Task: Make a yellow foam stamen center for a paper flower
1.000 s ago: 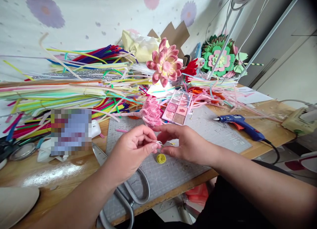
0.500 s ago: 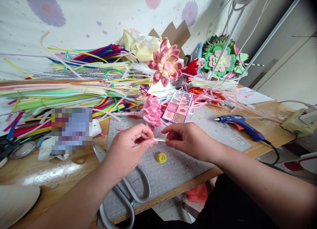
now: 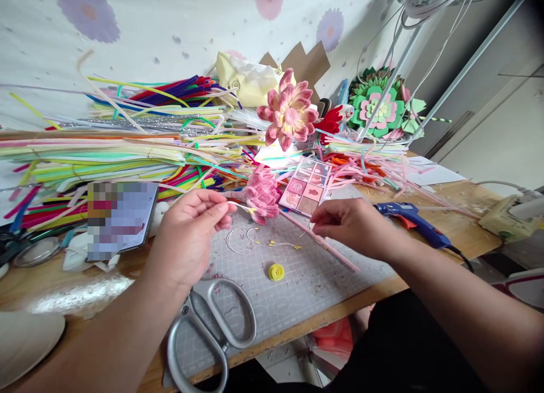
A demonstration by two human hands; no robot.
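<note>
My left hand [image 3: 193,234] pinches several thin white flower stamens [image 3: 243,206] with yellow tips between thumb and fingers. They point right, in front of the pink pipe-cleaner flower [image 3: 261,194]. Over the mat, my right hand [image 3: 346,228] has its fingers pinched together; a small pale bit shows at the fingertips, too small to make out. A pink stem [image 3: 335,252] lies just below that hand. Loose stamens [image 3: 284,244] lie on the grey cutting mat [image 3: 293,302] between the hands. Nearer me sits a yellow coil [image 3: 276,271].
Large scissors [image 3: 232,313] lie at the front left of the mat. A makeup palette [image 3: 306,186] is behind my right hand, and a blue glue gun [image 3: 412,220] lies to the right. Bundled pipe cleaners [image 3: 106,160] and a finished pink flower [image 3: 289,112] fill the back.
My hands have moved apart from the strands they both held. The left went left and up, keeping white stamens; the right went right. Loose stamens and the pink stem on the mat now show.
</note>
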